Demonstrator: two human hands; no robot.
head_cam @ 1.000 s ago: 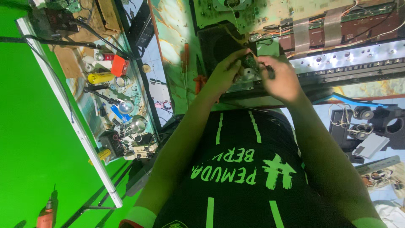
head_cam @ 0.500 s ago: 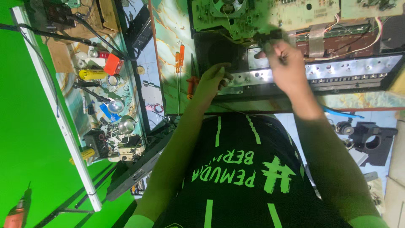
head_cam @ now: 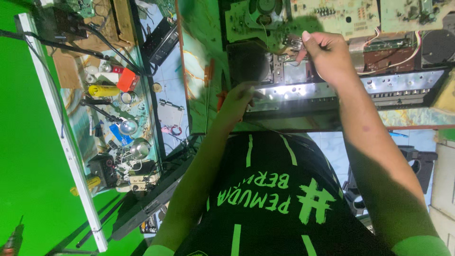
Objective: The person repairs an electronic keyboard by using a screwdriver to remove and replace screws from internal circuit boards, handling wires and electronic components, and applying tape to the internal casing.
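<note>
Not much room around my right hand (head_cam: 327, 54), circuit boards (head_cam: 332, 14) and ribbon cables (head_cam: 367, 45) crowd it on every side. My left hand (head_cam: 237, 102) has the metal chassis edge (head_cam: 332, 90) blocking its right, with open tabletop (head_cam: 199, 80) to its left.

Black tee w/ bright green print: hash sign, mirrored lettering, thin vertical stripes; green cuffs on short sleeves. Left hand (head_cam: 235, 104) & right hand (head_cam: 327, 54) bare, no gloves, forearms uncovered.

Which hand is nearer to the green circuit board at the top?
Right. The right hand is up at the green circuit board, pinching a small metal part at its lower edge. The left hand sits lower, by the shiny metal chassis, apart from the board.
</note>
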